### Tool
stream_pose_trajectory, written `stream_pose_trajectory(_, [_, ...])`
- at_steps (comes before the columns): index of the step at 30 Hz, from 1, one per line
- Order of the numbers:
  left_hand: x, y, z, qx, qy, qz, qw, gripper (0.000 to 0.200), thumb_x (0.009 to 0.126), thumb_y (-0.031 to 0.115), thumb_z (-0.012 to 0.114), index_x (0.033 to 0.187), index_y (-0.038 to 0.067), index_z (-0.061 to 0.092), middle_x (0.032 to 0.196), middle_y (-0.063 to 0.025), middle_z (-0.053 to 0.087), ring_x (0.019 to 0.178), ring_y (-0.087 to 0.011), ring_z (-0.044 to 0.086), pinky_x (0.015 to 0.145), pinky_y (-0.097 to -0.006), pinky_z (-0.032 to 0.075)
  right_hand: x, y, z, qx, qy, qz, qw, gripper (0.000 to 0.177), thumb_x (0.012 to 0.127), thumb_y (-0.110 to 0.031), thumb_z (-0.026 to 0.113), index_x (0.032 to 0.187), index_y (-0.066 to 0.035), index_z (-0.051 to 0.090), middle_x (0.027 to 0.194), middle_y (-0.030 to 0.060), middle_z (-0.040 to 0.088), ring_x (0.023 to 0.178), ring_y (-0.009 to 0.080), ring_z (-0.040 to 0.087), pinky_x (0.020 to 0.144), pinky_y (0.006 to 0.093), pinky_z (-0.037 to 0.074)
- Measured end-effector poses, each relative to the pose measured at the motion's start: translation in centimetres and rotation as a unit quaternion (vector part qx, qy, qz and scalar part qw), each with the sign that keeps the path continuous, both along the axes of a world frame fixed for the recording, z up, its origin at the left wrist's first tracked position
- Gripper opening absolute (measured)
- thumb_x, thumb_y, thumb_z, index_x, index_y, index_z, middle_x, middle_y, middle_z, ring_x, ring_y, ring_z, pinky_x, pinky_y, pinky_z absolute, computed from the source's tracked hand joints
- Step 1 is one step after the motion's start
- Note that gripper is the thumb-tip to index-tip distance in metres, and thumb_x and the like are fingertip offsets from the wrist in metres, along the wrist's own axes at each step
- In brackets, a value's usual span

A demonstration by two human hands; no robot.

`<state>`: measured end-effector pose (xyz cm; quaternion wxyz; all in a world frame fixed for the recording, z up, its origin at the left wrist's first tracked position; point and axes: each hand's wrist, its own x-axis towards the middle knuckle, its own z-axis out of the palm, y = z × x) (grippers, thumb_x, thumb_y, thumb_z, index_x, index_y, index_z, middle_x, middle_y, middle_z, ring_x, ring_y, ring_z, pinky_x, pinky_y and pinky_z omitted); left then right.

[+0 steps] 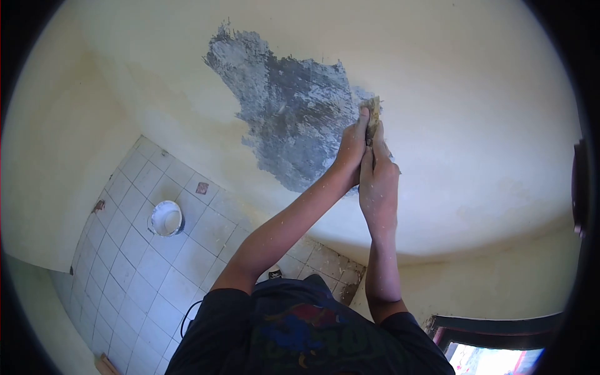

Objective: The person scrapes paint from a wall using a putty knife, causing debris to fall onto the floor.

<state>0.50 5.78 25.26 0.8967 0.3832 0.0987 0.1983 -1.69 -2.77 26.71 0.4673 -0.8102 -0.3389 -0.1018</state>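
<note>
Both of my hands are raised to the wall, close together on one flat scraper-like tool (374, 115) with a dirty, yellowish-brown surface. My left hand (354, 145) grips it from the left, thumb pointing up along it. From the right and lower down, my right hand (379, 184) holds the same tool, fingers stretched along it. The tool rests at the right edge of a rough grey patch (294, 106) on the cream wall (462, 112). Its lower part is hidden by my hands.
A white bucket (166, 219) with whitish contents stands on the tiled floor (137, 275) at the lower left. A dark-framed opening (500, 331) is at the lower right. A small dark object (275, 274) lies on the floor near my body.
</note>
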Motion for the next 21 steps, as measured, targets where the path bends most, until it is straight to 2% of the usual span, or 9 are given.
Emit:
stream_pose_trajectory(2, [0.6,-0.2,-1.4,-0.017,0.022,-0.028,0.999,0.049,0.099,0.050,0.040,0.091,0.005,0.056,0.073,-0.0051,0.055,0.060,-0.0149,0.054,0.054,-0.0317,0.046,0.1,-0.3,-0.7,-0.014,-0.014,-0.028,0.999,0.041,0.098,-0.009,0.040,0.137,0.002,0.043,0.084,0.0275,0.062,0.066,0.0225,0.060,0.065,0.0332,0.048])
stream_pose_trajectory(4, [0.7,0.0,-1.1,-0.021,0.009,0.004,1.000,0.049,0.098,0.053,0.040,0.090,0.007,0.056,0.071,-0.0057,0.057,0.063,-0.0162,0.058,0.058,-0.0325,0.048,-0.3,-0.5,0.9,-0.007,0.078,0.005,0.997,0.039,0.098,-0.009,0.040,0.135,0.002,0.045,0.082,0.0267,0.063,0.065,0.0234,0.061,0.065,0.0337,0.048])
stream_pose_trajectory(8, [0.0,-0.2,0.0,0.023,0.000,0.041,0.999,0.049,0.100,0.050,0.039,0.090,0.005,0.056,0.073,-0.0031,0.052,0.066,-0.0137,0.053,0.056,-0.0309,0.045,-0.2,-0.6,1.0,0.010,0.062,0.027,0.998,0.039,0.097,-0.008,0.040,0.134,0.003,0.046,0.082,0.0266,0.063,0.063,0.0242,0.059,0.064,0.0338,0.048])
stream_pose_trajectory(10, [0.6,0.4,-0.1,0.019,0.013,0.039,0.999,0.050,0.099,0.051,0.039,0.090,0.005,0.056,0.073,-0.0027,0.051,0.065,-0.0135,0.053,0.056,-0.0307,0.045,0.3,1.0,1.0,0.009,-0.008,0.007,1.000,0.039,0.097,-0.008,0.040,0.134,0.004,0.045,0.087,0.0282,0.064,0.070,0.0286,0.064,0.066,0.0353,0.048])
stream_pose_trajectory(11, [0.7,0.7,-0.5,0.003,0.012,0.039,0.999,0.051,0.099,0.053,0.038,0.092,0.006,0.056,0.076,-0.0035,0.054,0.067,-0.0135,0.054,0.056,-0.0309,0.045,0.4,0.3,1.5,-0.043,0.111,0.018,0.993,0.037,0.097,-0.007,0.039,0.132,0.004,0.046,0.092,0.0313,0.063,0.084,0.0347,0.067,0.071,0.0370,0.048])
stream_pose_trajectory(12, [0.5,0.5,-0.1,0.005,0.006,0.040,0.999,0.051,0.099,0.053,0.038,0.092,0.006,0.056,0.076,-0.0035,0.054,0.067,-0.0135,0.054,0.056,-0.0309,0.045,0.1,0.2,1.6,-0.041,0.105,0.018,0.993,0.037,0.097,-0.007,0.039,0.132,0.004,0.046,0.092,0.0313,0.063,0.084,0.0347,0.067,0.071,0.0370,0.048])
stream_pose_trajectory(14, [-0.8,-0.3,0.1,0.005,0.016,0.006,1.000,0.051,0.099,0.053,0.037,0.092,0.006,0.056,0.076,-0.0040,0.054,0.066,-0.0139,0.055,0.055,-0.0314,0.046,-1.2,-0.5,1.1,0.036,0.023,0.030,0.999,0.038,0.098,-0.007,0.038,0.134,0.002,0.045,0.101,0.0337,0.061,0.099,0.0373,0.065,0.080,0.0380,0.048])
stream_pose_trajectory(18, [0.0,-0.1,0.2,-0.026,0.056,0.018,0.998,0.050,0.099,0.052,0.038,0.092,0.006,0.055,0.075,-0.0039,0.053,0.065,-0.0144,0.055,0.055,-0.0328,0.046,-0.9,-0.1,1.2,0.001,0.037,-0.002,0.999,0.042,0.098,-0.007,0.038,0.138,0.000,0.042,0.109,0.0338,0.059,0.104,0.0362,0.063,0.085,0.0379,0.047])
stream_pose_trajectory(21, [-0.5,1.1,1.4,-0.051,0.005,-0.008,0.999,0.050,0.099,0.052,0.040,0.095,0.005,0.057,0.076,-0.0038,0.054,0.066,-0.0137,0.054,0.057,-0.0321,0.046,-0.3,0.4,3.0,-0.058,0.094,0.056,0.992,0.042,0.098,-0.007,0.037,0.139,0.000,0.041,0.110,0.0335,0.059,0.105,0.0372,0.062,0.084,0.0391,0.047])
